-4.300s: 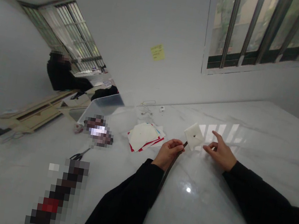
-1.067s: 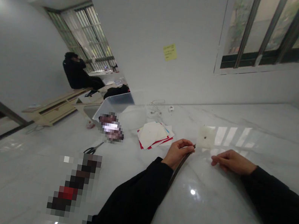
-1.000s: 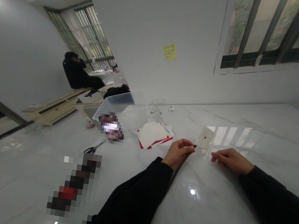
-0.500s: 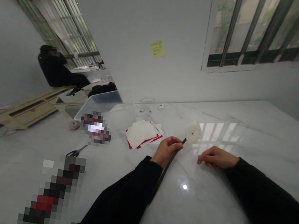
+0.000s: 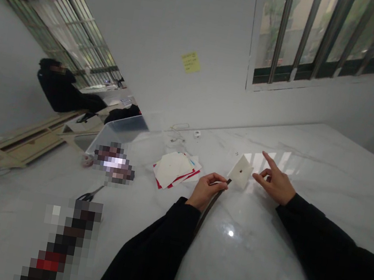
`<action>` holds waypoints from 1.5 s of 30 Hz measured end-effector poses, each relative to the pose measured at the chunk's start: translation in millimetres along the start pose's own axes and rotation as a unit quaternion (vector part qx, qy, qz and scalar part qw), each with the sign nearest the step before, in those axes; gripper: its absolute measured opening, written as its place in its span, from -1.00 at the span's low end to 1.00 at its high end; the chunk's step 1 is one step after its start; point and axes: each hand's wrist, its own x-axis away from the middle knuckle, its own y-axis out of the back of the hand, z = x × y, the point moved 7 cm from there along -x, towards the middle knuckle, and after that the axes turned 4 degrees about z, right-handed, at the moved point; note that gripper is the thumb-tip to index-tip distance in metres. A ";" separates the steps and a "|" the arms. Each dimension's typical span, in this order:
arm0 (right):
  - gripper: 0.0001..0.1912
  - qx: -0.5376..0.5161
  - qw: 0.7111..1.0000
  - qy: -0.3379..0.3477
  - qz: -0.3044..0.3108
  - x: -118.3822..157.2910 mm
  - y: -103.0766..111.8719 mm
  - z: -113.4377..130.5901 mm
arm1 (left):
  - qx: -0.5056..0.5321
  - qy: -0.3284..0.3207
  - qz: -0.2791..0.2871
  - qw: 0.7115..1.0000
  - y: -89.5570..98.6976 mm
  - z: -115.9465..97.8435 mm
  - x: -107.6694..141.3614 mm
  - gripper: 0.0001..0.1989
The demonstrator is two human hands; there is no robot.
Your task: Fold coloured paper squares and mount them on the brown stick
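My left hand (image 5: 206, 191) pinches the end of a dark brown strap (image 5: 210, 209) between thumb and fingers. The strap's other end runs down beside my left sleeve. Just beyond the pinched end is a white paper square (image 5: 239, 171) with a small dark spot or hole near its middle; one edge looks raised. My right hand (image 5: 275, 182) is at the paper's right side, index finger stretched out and the other fingers curled, holding nothing I can see. Whether it touches the paper I cannot tell. A tiny shiny piece (image 5: 237, 153) lies behind the paper.
White and red papers (image 5: 174, 169) are piled left of my left hand. Scissors (image 5: 91, 194), a blurred-out phone-like object (image 5: 114, 162) and a clear plastic box (image 5: 118, 131) are farther left. A white plug with a cable (image 5: 197, 134) lies by the wall. Another person (image 5: 61, 90) sits in the background.
My right hand has moved up toward the paper, and its index finger has stretched out. The paper has shifted and tilted. The tiny shiny piece now shows behind it. My left hand keeps its pinch.
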 end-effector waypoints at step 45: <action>-0.27 0.077 0.990 -0.029 0.116 1.3 -12.8 -9.5 | -0.019 0.025 0.063 0.998 -6.1 6.7 5.7 -0.68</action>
